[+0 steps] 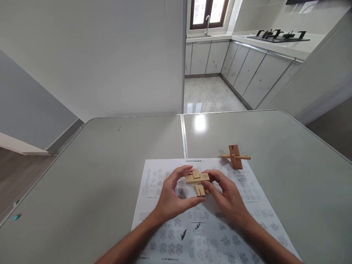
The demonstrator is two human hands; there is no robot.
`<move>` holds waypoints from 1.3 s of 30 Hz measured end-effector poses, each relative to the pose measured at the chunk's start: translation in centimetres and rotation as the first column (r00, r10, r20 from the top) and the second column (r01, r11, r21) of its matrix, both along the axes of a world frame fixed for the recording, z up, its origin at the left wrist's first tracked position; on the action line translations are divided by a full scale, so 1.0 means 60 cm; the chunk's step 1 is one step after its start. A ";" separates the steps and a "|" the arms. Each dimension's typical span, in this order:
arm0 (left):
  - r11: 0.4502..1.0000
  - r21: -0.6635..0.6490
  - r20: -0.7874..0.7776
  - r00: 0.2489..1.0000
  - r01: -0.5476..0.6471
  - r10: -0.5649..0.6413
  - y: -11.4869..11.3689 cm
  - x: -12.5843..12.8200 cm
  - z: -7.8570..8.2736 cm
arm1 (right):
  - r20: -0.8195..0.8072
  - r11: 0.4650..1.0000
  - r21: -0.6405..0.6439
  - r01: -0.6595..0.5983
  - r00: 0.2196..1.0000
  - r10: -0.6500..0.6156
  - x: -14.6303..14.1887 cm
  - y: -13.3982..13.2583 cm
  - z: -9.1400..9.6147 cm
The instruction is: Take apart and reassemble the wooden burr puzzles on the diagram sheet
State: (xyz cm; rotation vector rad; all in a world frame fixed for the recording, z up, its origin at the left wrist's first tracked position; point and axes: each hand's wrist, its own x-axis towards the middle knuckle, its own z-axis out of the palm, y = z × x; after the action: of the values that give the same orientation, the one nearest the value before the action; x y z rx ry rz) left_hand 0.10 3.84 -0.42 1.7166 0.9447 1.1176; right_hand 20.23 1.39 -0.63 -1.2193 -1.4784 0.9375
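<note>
Between my two hands, above a printed sheet (pixel 154 220), is a small set of pale wooden interlocking puzzle pieces (pixel 196 178) fitted crosswise, with dark marks on some faces. My left hand (pixel 173 192) curves around its left side, fingertips at the top and thumb along the lower end. From the right, my right hand (pixel 224 192) pinches the pieces between thumb and fingers. Part of the joint is hidden by the right fingers. Beyond the right hand, another crossed wooden assembly (pixel 235 161) with a round rod stands at the sheet's upper right edge.
The sheet with rows of small line drawings lies on a grey folding table (pixel 96 190) with a metal seam (pixel 183 135) across it. A small teal bit (pixel 16 217) sits near the left edge. Past the table are a white wall panel (pixel 123 66) and a kitchen counter (pixel 247 69).
</note>
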 end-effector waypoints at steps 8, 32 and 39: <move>1.000 -0.018 -0.009 1.000 0.018 -0.018 0.008 -0.004 0.000 | 0.019 1.000 0.012 0.028 0.999 -0.028 -0.002 -0.001 -0.001; 1.000 -0.018 -0.031 0.999 0.017 -0.018 0.010 -0.003 0.006 | -0.040 0.999 -0.029 0.028 0.999 -0.030 -0.001 -0.005 -0.008; 0.998 -0.058 -0.029 0.999 0.026 -0.028 0.011 -0.003 0.003 | -0.008 0.999 -0.024 0.021 1.000 -0.022 0.000 -0.005 -0.012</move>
State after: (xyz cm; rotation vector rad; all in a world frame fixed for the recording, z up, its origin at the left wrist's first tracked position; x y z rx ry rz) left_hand -0.10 4.49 -0.25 1.6988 0.9603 1.0407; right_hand 20.21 1.07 -1.33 -1.2444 -1.4485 0.9470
